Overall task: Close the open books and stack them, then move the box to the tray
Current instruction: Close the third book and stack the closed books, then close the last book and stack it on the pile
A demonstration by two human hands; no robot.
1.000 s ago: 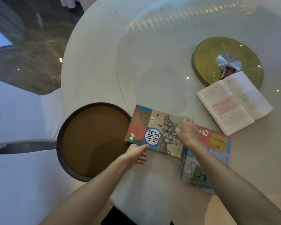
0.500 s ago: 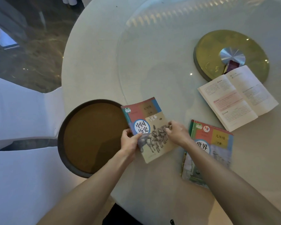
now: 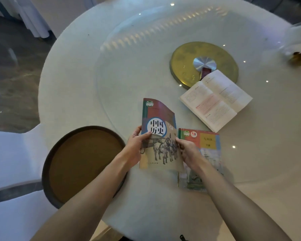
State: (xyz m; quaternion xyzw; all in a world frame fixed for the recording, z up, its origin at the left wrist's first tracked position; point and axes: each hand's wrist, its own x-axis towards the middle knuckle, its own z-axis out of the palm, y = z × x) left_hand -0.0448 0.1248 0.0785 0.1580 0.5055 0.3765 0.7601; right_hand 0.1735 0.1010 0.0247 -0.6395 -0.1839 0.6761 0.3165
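Dim, glary glass, seemingly blurred edges

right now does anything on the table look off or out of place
One book still lies open, its far corner resting on the gold disc over a small dark red box. Both hands hold the closed horse-cover book.
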